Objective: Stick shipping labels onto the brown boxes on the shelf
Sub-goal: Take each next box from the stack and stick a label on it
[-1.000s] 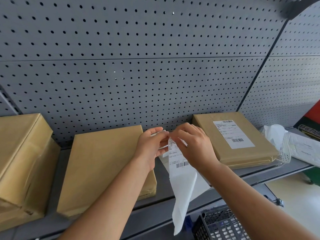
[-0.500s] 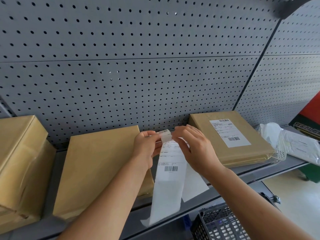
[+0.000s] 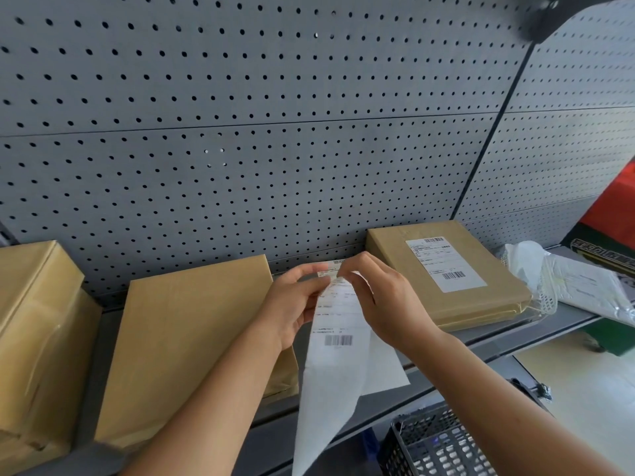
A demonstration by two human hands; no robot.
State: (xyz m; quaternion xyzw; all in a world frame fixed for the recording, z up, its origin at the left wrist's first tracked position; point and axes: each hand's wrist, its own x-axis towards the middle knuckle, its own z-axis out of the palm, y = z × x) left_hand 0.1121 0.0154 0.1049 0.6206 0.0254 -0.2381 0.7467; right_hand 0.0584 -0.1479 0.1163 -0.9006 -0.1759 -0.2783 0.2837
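A white shipping label [image 3: 338,321] with a barcode hangs between my hands, above the gap between two boxes. My left hand [image 3: 292,304] pinches its top left edge, and my right hand [image 3: 385,300] pinches the top right, where a thin sheet is parting from it. A long white backing strip [image 3: 326,407] trails down past the shelf edge. The middle brown box [image 3: 192,341] lies flat with a bare top, just left of my left hand. The right brown box [image 3: 443,273] carries a stuck label [image 3: 445,264]. A third brown box [image 3: 34,338] stands at the far left.
The boxes lie on a grey metal shelf [image 3: 488,341] backed by grey pegboard [image 3: 275,132]. White plastic packaging [image 3: 567,283] lies at the shelf's right end. A black mesh basket [image 3: 436,444] sits below the shelf front. Red and green items [image 3: 611,207] stand at far right.
The label has been pulled further out and hangs longer, its barcode now lower. Both hands stay pinched at its top edge, which now sits a little higher.
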